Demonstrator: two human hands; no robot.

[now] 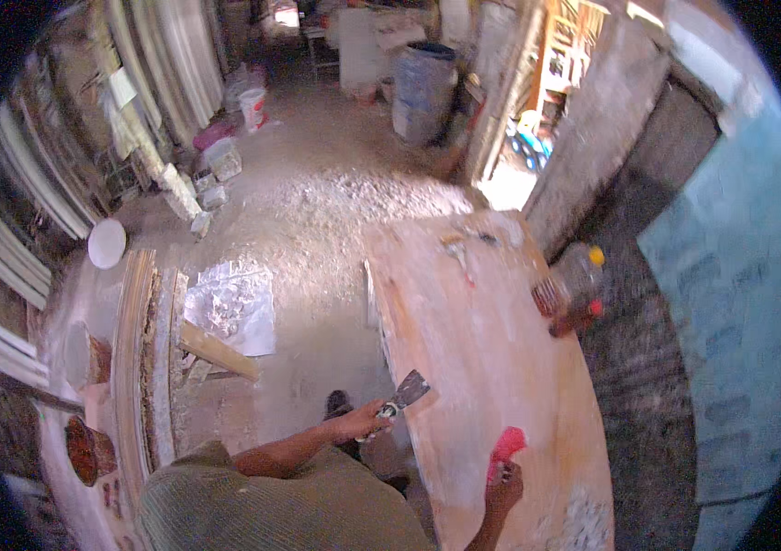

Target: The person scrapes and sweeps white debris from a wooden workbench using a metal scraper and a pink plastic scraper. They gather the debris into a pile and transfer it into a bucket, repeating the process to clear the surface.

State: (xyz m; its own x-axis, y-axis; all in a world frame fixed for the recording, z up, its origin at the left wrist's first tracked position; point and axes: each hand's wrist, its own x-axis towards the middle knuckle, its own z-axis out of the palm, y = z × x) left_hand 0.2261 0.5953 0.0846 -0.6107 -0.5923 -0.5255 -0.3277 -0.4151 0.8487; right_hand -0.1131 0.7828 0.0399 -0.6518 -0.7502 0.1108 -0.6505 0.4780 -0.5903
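Observation:
My left hand grips the handle of a putty knife, whose flat metal blade points up and right over the left edge of a long wooden table dusted with white powder. My right hand holds a red tool upright above the table's near end. The two hands are apart, the left one at the table's edge and the right one over its top.
A bottle with a yellow cap and a brush rest at the table's right edge by a rough wall. Small tools lie at the far end. Moulded strips, a plastic sheet, a white lid, buckets and a blue barrel stand on the dusty floor.

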